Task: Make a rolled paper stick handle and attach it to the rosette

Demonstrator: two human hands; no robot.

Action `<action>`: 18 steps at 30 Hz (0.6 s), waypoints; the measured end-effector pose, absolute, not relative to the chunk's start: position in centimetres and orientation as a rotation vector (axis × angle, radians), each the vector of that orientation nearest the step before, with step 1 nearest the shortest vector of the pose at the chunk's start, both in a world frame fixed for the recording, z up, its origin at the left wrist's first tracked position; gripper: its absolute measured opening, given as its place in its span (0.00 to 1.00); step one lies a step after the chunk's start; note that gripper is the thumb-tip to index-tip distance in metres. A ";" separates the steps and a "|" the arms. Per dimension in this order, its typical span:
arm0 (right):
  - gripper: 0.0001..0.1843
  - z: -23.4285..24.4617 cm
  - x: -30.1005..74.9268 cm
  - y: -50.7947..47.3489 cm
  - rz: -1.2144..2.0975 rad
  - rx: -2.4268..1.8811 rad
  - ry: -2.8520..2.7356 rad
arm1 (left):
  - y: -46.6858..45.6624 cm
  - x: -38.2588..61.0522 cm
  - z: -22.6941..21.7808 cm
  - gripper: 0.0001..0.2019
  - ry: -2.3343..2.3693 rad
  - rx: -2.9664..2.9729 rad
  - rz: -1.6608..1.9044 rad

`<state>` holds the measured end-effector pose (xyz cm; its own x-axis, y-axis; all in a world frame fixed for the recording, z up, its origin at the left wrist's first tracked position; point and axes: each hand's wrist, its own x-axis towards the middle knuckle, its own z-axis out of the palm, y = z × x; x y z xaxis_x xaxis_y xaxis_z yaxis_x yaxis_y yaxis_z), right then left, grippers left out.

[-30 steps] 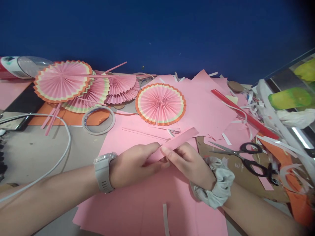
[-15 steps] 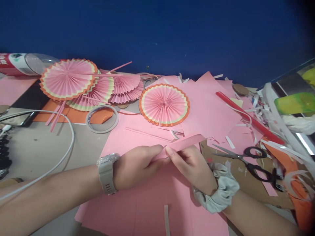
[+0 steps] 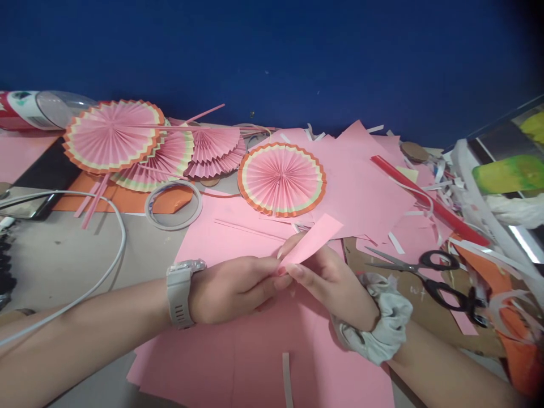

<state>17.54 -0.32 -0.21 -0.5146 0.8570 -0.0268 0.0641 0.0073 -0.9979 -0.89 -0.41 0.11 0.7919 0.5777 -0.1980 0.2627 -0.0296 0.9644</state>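
Observation:
A pink paper strip (image 3: 317, 237) slants up to the right between my two hands, above the pink paper sheets (image 3: 272, 351). My left hand (image 3: 238, 286) is closed, pinching the strip's lower left end, which its fingers mostly hide. With thumb and fingers, my right hand (image 3: 325, 277) grips the same strip just beside the left fingertips; the strip's free end stands out above it. Beyond the hands lies a round pleated paper fan (image 3: 283, 178) with a cream and orange border. A narrow white strip (image 3: 287, 379) rests on the sheets in front.
Black-handled scissors (image 3: 425, 272) lie at the right on cardboard, near a red stick (image 3: 429, 201) and paper scraps. More pleated fans (image 3: 114, 136) are stacked at the back left, by a tape roll (image 3: 173, 205), a plastic bottle (image 3: 32, 110) and a white cable (image 3: 123, 238).
The pink strip has tilted more steeply, its free end moving up and left. My left fingers have curled further over its lower end, and my right hand has shifted its grip.

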 end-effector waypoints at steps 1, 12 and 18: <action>0.05 -0.2 17.5 -0.3 1.548 -0.981 -1.637 | -0.5 -0.8 0.0 0.16 0.732 1.618 0.302; 0.03 -0.3 17.1 -0.2 1.702 -1.046 -1.375 | -1.1 -0.3 0.1 0.14 0.947 1.754 0.371; 0.05 -0.3 17.2 -0.2 1.734 -1.100 -1.340 | -0.8 -0.4 0.0 0.14 0.956 1.849 0.284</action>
<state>17.16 -0.20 -0.34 -0.4148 0.8843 -0.2144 -0.0156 -0.2425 -0.9700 -0.40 -0.83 0.05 0.6609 0.7196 -0.2132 0.4858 -0.1936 0.8524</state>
